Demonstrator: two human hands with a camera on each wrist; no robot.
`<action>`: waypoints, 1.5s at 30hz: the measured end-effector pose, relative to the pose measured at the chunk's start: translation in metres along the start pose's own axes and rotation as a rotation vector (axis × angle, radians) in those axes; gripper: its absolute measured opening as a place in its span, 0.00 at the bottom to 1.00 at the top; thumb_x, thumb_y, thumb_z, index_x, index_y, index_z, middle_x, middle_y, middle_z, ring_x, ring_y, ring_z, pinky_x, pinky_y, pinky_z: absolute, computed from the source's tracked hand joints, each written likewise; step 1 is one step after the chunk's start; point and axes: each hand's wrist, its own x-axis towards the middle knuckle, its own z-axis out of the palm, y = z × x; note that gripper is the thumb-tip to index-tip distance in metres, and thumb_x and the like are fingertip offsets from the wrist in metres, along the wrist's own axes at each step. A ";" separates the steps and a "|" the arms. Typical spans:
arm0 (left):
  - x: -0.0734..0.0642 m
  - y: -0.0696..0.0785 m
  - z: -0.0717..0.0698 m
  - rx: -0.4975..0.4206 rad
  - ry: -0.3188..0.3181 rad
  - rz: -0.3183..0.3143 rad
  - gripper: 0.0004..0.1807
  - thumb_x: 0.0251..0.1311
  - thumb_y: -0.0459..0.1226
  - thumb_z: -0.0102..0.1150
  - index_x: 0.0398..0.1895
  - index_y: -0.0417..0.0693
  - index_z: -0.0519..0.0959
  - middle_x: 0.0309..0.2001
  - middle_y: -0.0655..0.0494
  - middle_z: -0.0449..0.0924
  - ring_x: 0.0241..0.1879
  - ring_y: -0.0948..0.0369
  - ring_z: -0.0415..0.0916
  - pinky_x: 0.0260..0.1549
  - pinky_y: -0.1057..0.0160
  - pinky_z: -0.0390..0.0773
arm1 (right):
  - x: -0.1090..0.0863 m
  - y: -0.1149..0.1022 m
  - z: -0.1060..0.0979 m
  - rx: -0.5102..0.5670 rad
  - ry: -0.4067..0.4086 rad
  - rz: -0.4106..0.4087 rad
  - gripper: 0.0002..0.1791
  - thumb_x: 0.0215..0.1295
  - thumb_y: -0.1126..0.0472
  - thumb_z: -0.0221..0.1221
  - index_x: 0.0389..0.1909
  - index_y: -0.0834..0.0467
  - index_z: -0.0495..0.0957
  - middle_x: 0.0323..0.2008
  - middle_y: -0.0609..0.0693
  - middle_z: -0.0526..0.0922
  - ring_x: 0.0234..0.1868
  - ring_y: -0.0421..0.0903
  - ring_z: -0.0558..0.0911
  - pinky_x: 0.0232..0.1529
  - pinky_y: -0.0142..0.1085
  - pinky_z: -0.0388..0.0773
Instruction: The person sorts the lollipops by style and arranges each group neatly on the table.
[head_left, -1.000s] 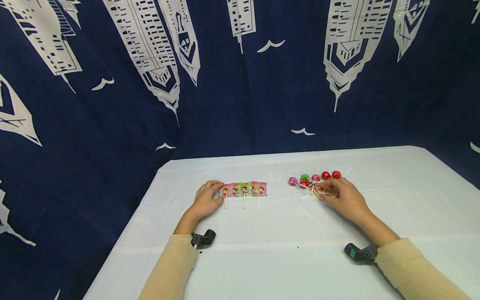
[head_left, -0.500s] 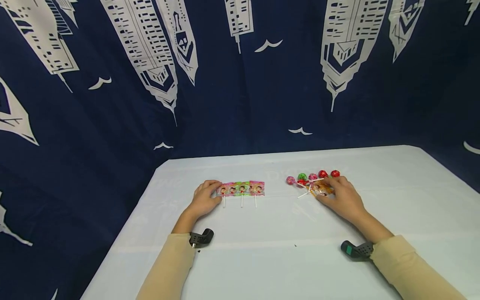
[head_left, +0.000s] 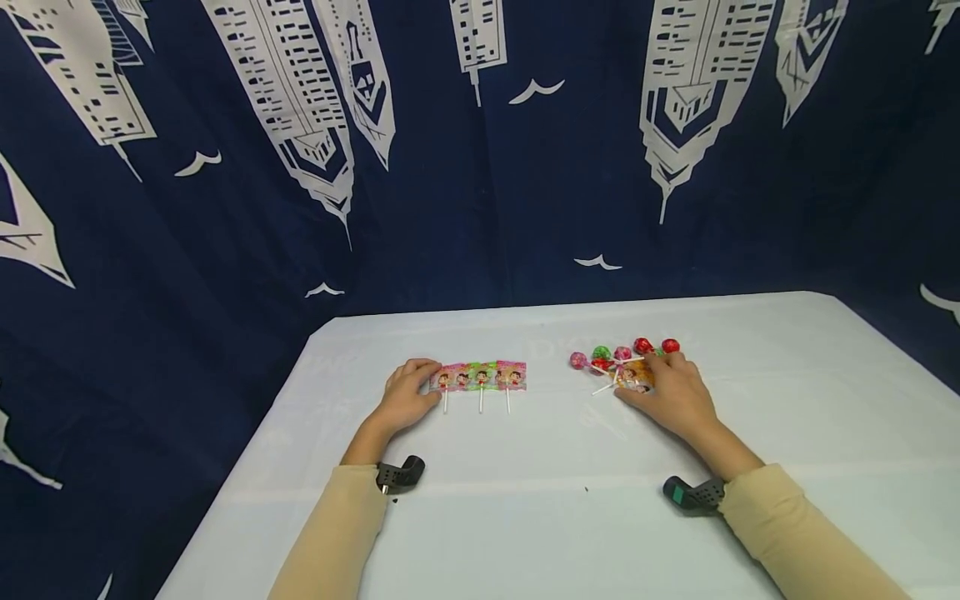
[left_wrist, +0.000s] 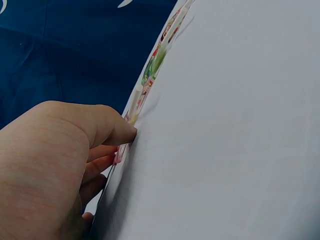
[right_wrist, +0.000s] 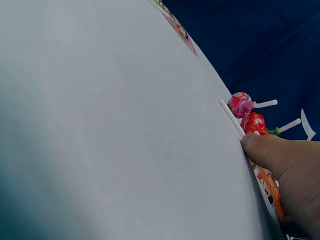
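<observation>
Head view: A person's right hand (head_left: 677, 396) had edged left over a cluster of lollipops on a white counter (head_left: 480, 517), its thumb now reaching farther along the near side of an orange flat-wrapped lollipop (head_left: 634, 377) than it did a second earlier. Whether the wrapper shifted too was hard to tell. Thumb and fingers gripped the wrapper from opposite sides. Round lollipops, among them a green one (head_left: 602, 353) and a pink one (head_left: 577, 361), lay along its far and left sides, sticks crossing. The left hand (head_left: 405, 398) had held its place, pinching the left end of a row of flat-wrapped lollipops (head_left: 482, 377), whose visible sticks pointed toward the person. A clear stretch of counter separated row and cluster. The shift suggested that the active work was on the right, with the orange piece not yet in line with the row.

Left wrist view: The thumb lay on the near edge of the row, with the other fingers curled on its far side, a hold that appeared to be steadying it.

Right wrist view: The thumb tip met a white stick (right_wrist: 231, 117) beside the round candies; whose stick it was could not be told. The fingers were mostly hidden.
</observation>
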 end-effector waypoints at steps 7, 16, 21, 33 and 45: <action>-0.002 0.002 0.000 0.003 -0.002 -0.001 0.30 0.61 0.37 0.58 0.68 0.43 0.72 0.69 0.47 0.68 0.72 0.45 0.59 0.75 0.42 0.49 | -0.002 -0.004 -0.002 0.003 -0.007 0.007 0.46 0.58 0.43 0.67 0.63 0.76 0.68 0.56 0.78 0.69 0.53 0.71 0.71 0.52 0.62 0.71; -0.003 0.001 -0.001 0.005 0.003 0.003 0.30 0.61 0.37 0.58 0.68 0.43 0.72 0.68 0.47 0.68 0.72 0.45 0.59 0.74 0.41 0.49 | 0.000 -0.003 -0.002 0.032 -0.035 0.017 0.43 0.57 0.45 0.67 0.61 0.76 0.69 0.54 0.76 0.70 0.53 0.68 0.70 0.51 0.59 0.70; -0.003 0.001 0.000 0.003 0.005 0.005 0.30 0.61 0.37 0.58 0.68 0.43 0.72 0.68 0.47 0.69 0.72 0.45 0.59 0.74 0.41 0.50 | -0.001 -0.002 -0.003 0.047 -0.048 0.023 0.42 0.57 0.46 0.67 0.60 0.75 0.71 0.53 0.75 0.71 0.53 0.68 0.69 0.51 0.59 0.69; -0.003 -0.001 0.000 0.001 0.011 0.003 0.30 0.60 0.37 0.57 0.68 0.43 0.72 0.68 0.47 0.68 0.72 0.45 0.59 0.74 0.41 0.49 | 0.002 -0.003 -0.007 0.083 -0.097 0.024 0.39 0.54 0.49 0.69 0.57 0.75 0.72 0.54 0.75 0.72 0.55 0.68 0.68 0.54 0.61 0.68; -0.003 -0.001 0.000 0.010 0.010 0.003 0.31 0.59 0.37 0.57 0.68 0.43 0.72 0.68 0.47 0.69 0.72 0.45 0.59 0.74 0.42 0.50 | 0.003 0.000 -0.011 0.104 -0.120 -0.016 0.40 0.50 0.52 0.70 0.57 0.75 0.72 0.47 0.71 0.71 0.48 0.61 0.68 0.48 0.54 0.69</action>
